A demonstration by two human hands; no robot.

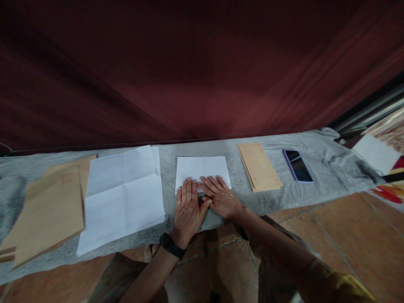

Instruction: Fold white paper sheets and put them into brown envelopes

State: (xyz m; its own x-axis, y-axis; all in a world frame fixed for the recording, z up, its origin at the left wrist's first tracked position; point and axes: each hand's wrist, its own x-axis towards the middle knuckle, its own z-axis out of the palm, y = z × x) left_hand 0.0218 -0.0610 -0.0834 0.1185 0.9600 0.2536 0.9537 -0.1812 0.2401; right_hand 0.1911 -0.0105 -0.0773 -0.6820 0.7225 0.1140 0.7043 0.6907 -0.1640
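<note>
A folded white sheet of paper [202, 166] lies in front of me on the grey cloth [202, 148]. My left hand [187, 210] rests flat on its near left part, fingers stretched out and pointing away from me. On the near right part lies my right hand [221, 198], its fingers also extended and slanting to the left. The two hands almost meet at the thumbs and cover the sheet's near edge. Left of them are larger white sheets [126, 202] with fold creases. To the right sit small brown envelopes [259, 166], stacked slightly askew.
Large brown envelopes [53, 210] overlap at the far left. A phone [298, 166] in a purple case lies on the right of the cloth. Behind stands a dark red curtain [202, 75]. Below the cloth's front edge is a tiled floor [331, 223].
</note>
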